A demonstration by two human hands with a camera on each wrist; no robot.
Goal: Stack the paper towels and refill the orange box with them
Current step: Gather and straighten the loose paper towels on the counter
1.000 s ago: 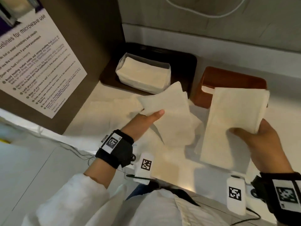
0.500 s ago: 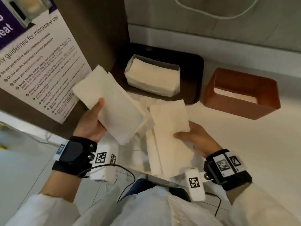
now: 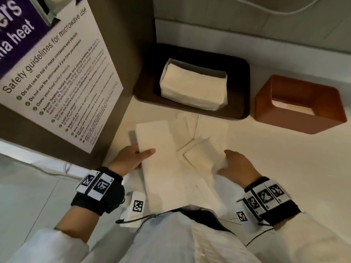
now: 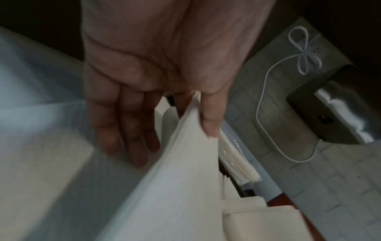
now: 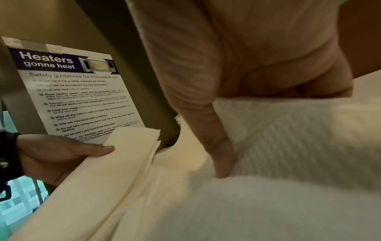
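Note:
My left hand [image 3: 136,156] grips a stack of white paper towels [image 3: 163,168], thumb on top and fingers beneath, low over the counter. The left wrist view shows the same stack [image 4: 175,187] pinched at its end. Several loose towels [image 3: 207,130] lie fanned on the counter beyond it. My right hand [image 3: 233,164] pinches the edge of one loose towel [image 3: 203,158] at the right of the pile; the thumb [image 5: 222,159] presses its top and the fingers curl under. The orange box [image 3: 266,103] stands open at the far right, pale paper on its floor.
A dark tray [image 3: 245,88] at the back holds a plastic-wrapped pack of towels [image 3: 193,88]. A brown cabinet side with a microwave safety poster [image 3: 62,82] rises on the left. The tiled wall and a white cable [image 4: 266,101] lie behind. The counter's edge is against my body.
My left hand has brought its stack down from beside the poster to the counter pile. My right hand has shifted right and taken hold of another loose towel.

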